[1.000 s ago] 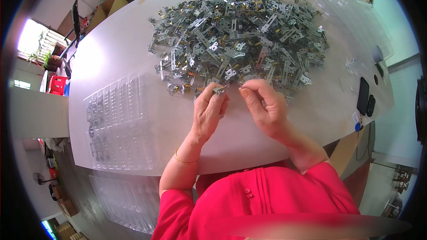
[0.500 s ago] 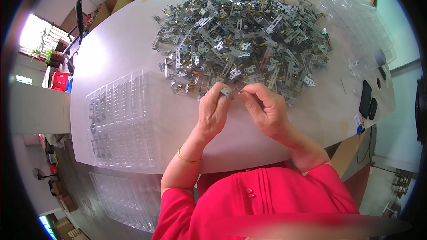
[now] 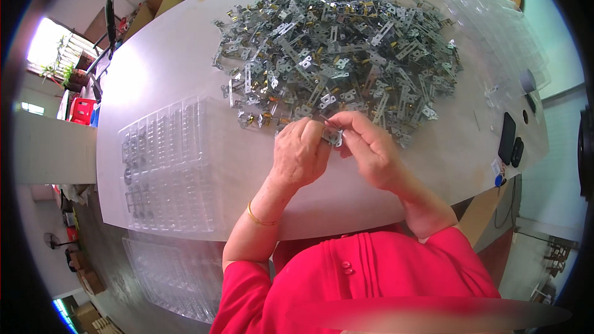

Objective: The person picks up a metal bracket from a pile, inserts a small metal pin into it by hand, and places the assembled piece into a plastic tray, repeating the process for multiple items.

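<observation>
- Pale table [image 3: 346,207] fills the middle of the frame, its near edge curving just past the red shirt [image 3: 365,266] at the bottom.
- Nearest on the left, a gold bangle [image 3: 261,220] circles the bare forearm.
- Left hand [image 3: 301,151], at the frame's centre: back upward, fingers bent and closed on a small metal bracket [image 3: 334,138], with their tips partly hidden.
- Right hand [image 3: 376,156], just right of centre: thumb and forefinger come in at the bracket's right side. Whether they grip it, or some finer part against it, I cannot tell.
- Compared with half a second ago, the left hand has rolled over and the gap between the hands has closed; both now seem to be working on the same piece.
- So the bracket lies between the two sets of fingers, beside the left ones and touching or nearly touching the right thumb.
- Clear plastic trays [image 3: 170,170] lie at left; a black phone [image 3: 507,138] lies at right.
- Beyond the hands, a broad pile of metal brackets [image 3: 346,62] spreads across the upper middle.
- Farthest off, a cardboard box [image 3: 166,3] and a bright window [image 3: 52,40] show at upper left.
</observation>
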Demonstrator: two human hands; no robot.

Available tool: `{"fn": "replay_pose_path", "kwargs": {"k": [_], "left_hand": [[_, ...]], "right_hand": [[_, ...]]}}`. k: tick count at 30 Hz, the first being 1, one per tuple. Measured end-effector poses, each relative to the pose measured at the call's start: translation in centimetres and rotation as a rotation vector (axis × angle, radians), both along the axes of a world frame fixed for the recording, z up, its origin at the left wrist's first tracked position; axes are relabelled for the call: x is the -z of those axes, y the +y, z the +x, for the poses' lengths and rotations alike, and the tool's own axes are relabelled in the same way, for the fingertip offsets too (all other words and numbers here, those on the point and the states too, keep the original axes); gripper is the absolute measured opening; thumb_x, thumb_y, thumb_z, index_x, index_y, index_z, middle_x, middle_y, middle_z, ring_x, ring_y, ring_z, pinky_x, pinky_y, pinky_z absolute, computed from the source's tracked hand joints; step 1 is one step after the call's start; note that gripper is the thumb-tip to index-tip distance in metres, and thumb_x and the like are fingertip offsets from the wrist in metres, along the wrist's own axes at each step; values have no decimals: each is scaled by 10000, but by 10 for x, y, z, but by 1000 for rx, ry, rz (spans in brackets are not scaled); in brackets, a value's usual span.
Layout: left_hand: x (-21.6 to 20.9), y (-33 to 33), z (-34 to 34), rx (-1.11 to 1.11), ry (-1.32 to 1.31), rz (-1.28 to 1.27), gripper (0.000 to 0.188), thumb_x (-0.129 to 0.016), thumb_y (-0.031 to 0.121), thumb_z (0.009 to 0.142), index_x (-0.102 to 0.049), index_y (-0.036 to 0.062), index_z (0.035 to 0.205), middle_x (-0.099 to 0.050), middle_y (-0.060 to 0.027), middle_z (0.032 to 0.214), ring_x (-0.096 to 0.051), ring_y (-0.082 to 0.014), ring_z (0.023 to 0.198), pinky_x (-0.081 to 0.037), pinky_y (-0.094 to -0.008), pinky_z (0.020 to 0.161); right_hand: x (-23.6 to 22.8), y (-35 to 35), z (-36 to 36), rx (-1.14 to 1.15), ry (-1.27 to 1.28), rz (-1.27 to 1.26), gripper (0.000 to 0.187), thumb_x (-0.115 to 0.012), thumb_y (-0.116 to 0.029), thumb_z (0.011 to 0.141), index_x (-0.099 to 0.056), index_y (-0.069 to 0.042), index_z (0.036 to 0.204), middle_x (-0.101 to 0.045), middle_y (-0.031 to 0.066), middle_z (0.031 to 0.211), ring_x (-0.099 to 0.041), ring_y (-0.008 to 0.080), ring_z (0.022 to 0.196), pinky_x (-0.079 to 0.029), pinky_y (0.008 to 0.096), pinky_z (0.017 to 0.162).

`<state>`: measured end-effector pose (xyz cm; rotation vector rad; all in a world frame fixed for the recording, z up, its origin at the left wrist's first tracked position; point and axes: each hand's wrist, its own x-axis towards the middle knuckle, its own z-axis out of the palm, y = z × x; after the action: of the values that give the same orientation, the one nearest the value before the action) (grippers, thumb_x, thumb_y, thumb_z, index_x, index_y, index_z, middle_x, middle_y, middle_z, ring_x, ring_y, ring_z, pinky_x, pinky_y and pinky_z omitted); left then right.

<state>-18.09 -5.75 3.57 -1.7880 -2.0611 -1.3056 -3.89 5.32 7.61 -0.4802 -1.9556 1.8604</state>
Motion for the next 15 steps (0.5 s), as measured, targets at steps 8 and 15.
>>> {"fn": "replay_pose_path", "kwargs": {"k": [8,15], "left_hand": [[-5,4,5,54,80,64,138,-620,-6,726,-496,38,767,-482,-104,678,-520,-304,585,-428,-409,543],[0,6,9,23,87,94,156,-666,51,713,-535,73,793,-506,-76,689,-543,-279,600,-443,-387,574]], "right_hand": [[12,13,1,-10,88,214,116,-618,-48,980,-643,-37,1093,-639,53,998,-565,96,786,-488,255,713],[17,8,0,124,311,222,88,-637,-40,979,-636,-50,1066,-592,107,1214,-584,135,953,-499,262,763]]}}
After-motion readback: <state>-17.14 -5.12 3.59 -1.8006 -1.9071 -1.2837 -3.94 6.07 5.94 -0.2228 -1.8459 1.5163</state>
